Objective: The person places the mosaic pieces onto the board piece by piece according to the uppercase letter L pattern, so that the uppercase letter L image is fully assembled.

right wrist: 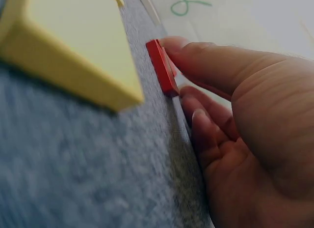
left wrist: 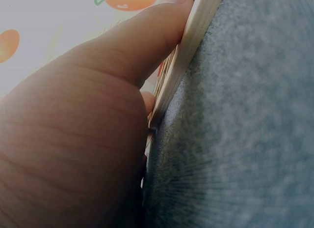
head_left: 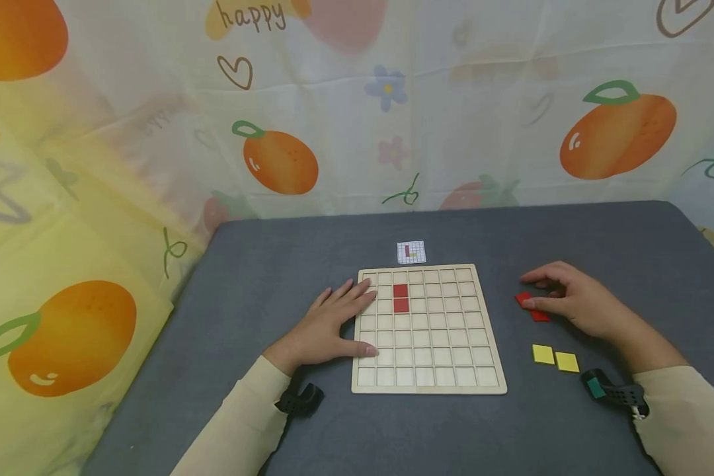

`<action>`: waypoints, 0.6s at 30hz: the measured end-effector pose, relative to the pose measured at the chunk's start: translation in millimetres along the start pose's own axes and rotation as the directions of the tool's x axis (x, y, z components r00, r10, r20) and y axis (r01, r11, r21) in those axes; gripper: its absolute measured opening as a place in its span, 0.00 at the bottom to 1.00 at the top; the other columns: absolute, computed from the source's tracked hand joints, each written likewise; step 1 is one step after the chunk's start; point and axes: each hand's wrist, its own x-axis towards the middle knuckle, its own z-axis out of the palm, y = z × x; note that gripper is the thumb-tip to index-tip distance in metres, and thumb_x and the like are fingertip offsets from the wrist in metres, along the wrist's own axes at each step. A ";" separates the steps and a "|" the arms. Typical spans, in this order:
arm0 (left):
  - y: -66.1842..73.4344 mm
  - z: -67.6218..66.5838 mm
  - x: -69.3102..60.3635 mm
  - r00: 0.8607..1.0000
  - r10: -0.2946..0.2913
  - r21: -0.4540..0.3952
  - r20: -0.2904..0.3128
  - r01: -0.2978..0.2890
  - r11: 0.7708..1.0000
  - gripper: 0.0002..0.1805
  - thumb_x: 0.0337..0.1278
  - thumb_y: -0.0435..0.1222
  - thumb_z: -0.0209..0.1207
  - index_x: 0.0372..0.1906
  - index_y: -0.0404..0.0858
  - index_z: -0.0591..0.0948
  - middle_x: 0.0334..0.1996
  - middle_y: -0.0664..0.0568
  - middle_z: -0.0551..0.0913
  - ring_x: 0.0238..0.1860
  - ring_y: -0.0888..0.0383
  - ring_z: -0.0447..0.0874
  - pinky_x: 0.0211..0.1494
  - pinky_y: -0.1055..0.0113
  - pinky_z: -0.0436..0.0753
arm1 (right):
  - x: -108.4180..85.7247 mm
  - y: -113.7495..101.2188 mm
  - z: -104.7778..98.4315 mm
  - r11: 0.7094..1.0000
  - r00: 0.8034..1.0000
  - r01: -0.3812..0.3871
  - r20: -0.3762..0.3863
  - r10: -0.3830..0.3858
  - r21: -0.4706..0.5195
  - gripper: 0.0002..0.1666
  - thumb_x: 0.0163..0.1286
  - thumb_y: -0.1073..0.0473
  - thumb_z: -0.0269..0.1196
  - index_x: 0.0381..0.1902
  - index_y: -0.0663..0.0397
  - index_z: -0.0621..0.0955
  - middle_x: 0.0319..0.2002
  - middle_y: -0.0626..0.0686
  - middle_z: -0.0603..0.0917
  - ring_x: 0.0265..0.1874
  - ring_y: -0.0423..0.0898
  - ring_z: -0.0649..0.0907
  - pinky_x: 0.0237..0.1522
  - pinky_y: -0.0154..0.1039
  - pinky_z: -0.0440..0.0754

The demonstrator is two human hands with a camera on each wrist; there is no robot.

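The wooden grid board (head_left: 437, 340) lies on the gray bench (head_left: 428, 436), with two red squares (head_left: 401, 305) set one below the other in its cells. The left hand (head_left: 333, 327) rests on the board's left edge, fingers spread. Right of the board, the right hand (head_left: 586, 307) has its thumb on one of two loose red tiles (head_left: 540, 317); whether the fingers pinch it I cannot tell. Two yellow tiles (head_left: 543, 354) lie right of the board too, and a small patterned card (head_left: 411, 252) lies just beyond its far edge.
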 end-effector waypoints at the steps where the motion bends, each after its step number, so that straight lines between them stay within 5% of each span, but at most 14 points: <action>1: -0.5 0.2 0.0 1.000 -0.001 0.000 0.002 0.001 1.000 0.60 0.61 0.69 0.70 0.90 0.52 0.57 0.89 0.62 0.46 0.88 0.52 0.35 0.83 0.39 0.35 | 0.6 -0.3 0.6 1.000 1.000 0.009 0.003 -0.009 -0.005 0.24 0.76 0.56 0.74 0.64 0.61 0.85 0.60 0.59 0.78 0.55 0.55 0.77 0.50 0.38 0.78; 10: -0.6 -0.1 -0.1 1.000 0.005 -0.002 -0.001 -0.005 1.000 0.59 0.61 0.68 0.70 0.90 0.52 0.57 0.89 0.61 0.46 0.88 0.51 0.35 0.83 0.38 0.35 | 1.3 -4.5 4.1 1.000 1.000 0.007 -0.001 -0.007 0.021 0.11 0.73 0.59 0.77 0.50 0.56 0.90 0.56 0.57 0.76 0.47 0.51 0.76 0.42 0.38 0.79; 18: 0.1 -0.3 0.0 1.000 0.005 -0.001 0.000 -0.005 1.000 0.59 0.61 0.68 0.70 0.90 0.52 0.58 0.89 0.61 0.46 0.88 0.51 0.35 0.83 0.38 0.35 | 1.1 -8.3 5.7 0.998 0.999 -0.042 -0.008 0.042 0.039 0.14 0.74 0.59 0.76 0.51 0.56 0.86 0.49 0.55 0.83 0.41 0.50 0.81 0.39 0.43 0.81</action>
